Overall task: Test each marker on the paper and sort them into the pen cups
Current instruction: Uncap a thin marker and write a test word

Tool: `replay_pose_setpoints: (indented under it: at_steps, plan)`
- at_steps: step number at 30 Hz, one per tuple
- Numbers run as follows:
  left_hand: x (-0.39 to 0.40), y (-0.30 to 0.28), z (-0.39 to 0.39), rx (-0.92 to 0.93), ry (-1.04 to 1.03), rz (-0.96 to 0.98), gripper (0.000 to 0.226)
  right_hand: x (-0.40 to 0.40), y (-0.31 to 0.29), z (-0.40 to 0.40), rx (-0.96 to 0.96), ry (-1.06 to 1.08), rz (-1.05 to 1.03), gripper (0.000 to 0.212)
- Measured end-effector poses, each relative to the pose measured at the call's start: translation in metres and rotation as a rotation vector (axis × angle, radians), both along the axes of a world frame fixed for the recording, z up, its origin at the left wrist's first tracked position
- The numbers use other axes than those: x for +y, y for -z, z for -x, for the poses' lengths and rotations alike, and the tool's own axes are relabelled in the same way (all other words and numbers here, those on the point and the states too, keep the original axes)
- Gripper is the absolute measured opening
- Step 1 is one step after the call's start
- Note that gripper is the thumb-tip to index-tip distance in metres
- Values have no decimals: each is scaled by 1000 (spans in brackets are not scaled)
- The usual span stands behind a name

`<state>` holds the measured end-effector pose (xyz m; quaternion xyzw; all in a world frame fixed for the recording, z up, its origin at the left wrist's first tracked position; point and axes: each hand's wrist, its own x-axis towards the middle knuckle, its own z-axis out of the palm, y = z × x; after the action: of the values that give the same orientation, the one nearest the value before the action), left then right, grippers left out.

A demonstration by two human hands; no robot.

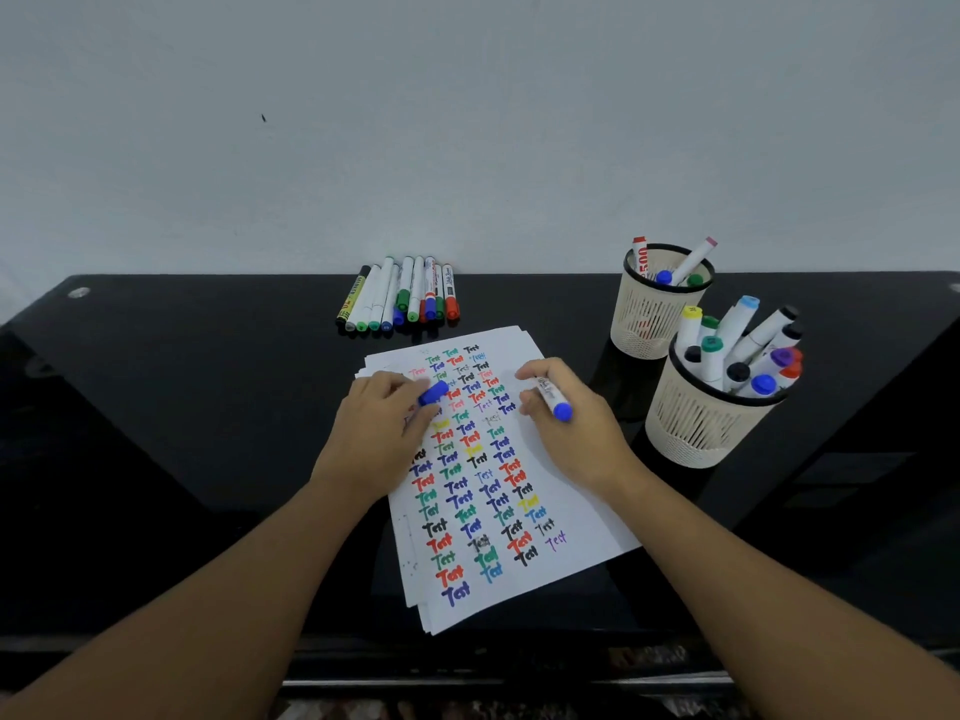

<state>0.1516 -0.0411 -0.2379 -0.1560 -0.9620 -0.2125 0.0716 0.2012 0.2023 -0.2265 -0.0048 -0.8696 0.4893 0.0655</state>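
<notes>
Paper (561, 517) lies mid-desk; over it the right hand (576, 433) grips a blue marker (553, 400), the left hand (382, 423) pinches its cap (432, 393). Best press the tip lightly on bare paper; 2 pen cups (696, 428) stand right of the paper.

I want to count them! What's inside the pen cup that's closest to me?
The near cup holds upright markers, capped yellow, green, light blue, black, purple, red and blue. Their lower halves are hidden behind the cup's wall, so any shorter ones cannot be seen.
</notes>
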Motion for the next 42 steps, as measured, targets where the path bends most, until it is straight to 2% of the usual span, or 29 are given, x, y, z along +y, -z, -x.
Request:
replay_pose_setpoints:
  at_steps: [2,4,5,7,9,11,13,15,17,19,26,31,35,42]
  plan:
    - [-2,2,0,65,22,-19,41,0,1,2,-35,-78,-110,55]
    - [-1,3,-2,89,35,-23,36,0,-2,5,-100,-135,-171,73]
    - [-1,2,-2,89,40,-18,35,0,-5,6,-131,-153,-164,73]
    - [0,1,-3,84,45,-10,36,0,-10,7,-127,-170,-80,60]
    - [0,0,-5,74,36,-17,38,-1,-17,7,-43,-140,-2,39]
    - [-1,-1,-7,67,28,-42,40,-3,-22,11,15,-95,9,28]
    - [0,-3,-10,57,20,-60,41,-4,-22,17,-33,-142,-24,40]
    - [0,-4,-11,47,10,-83,42,-4,-21,18,-90,-183,-192,49]
    - [0,-5,-12,50,5,-98,42,-4,-19,19,-67,-183,-428,36]
    - [0,-4,-12,54,10,-105,42,-4,-17,20,-18,-189,-528,25]
    - [-1,-5,-14,86,39,-110,41,-7,-11,26,23,-191,-527,32]
    - [-2,-5,-15,107,77,-100,41,-17,-11,29,58,-222,-550,29]
    - [-2,-5,-17,127,106,-101,39,-17,-14,27,110,-237,-641,24]
    - [-3,-5,-19,212,202,-47,36,-16,-25,27,128,-327,-803,41]
